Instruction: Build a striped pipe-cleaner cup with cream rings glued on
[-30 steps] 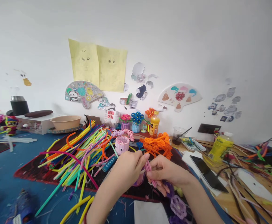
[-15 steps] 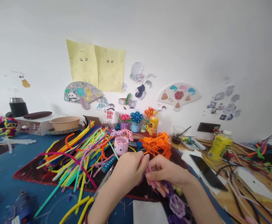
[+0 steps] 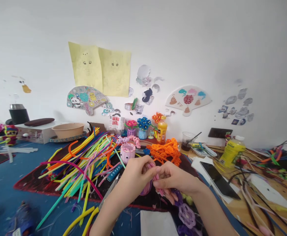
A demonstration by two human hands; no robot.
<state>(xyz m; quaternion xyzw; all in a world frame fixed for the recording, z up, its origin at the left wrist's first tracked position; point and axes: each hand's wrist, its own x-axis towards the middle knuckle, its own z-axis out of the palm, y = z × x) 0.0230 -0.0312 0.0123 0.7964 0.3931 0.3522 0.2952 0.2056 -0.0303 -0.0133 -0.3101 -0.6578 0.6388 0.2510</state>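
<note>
Between my two hands is a piece of pink chenille stems (image 3: 147,187), bent into loops and partly hidden by the fingers. My left hand (image 3: 139,173) is closed on its left side, thumb and fingers pinching near the top. My right hand (image 3: 174,178) grips the strands on the right, its fingertips close to the left thumb. Just behind the left hand stands a small pink pot made of stems (image 3: 128,153), with dark dots on its side. Purple stem flowers (image 3: 187,215) lie below the right wrist, partly covered by it.
Loose coloured chenille stems (image 3: 84,164) pile up at left, beside a blue-handled tool (image 3: 114,172). Orange stem shapes (image 3: 166,151) lie behind the hands. A phone (image 3: 219,180) and a yellow bottle (image 3: 232,152) are at right. White paper (image 3: 158,223) lies at the front edge.
My left hand has turned slightly and shifted a little left, so more of the pink loops shows beneath it. My right hand stays almost in place, still gripping the strands.
</note>
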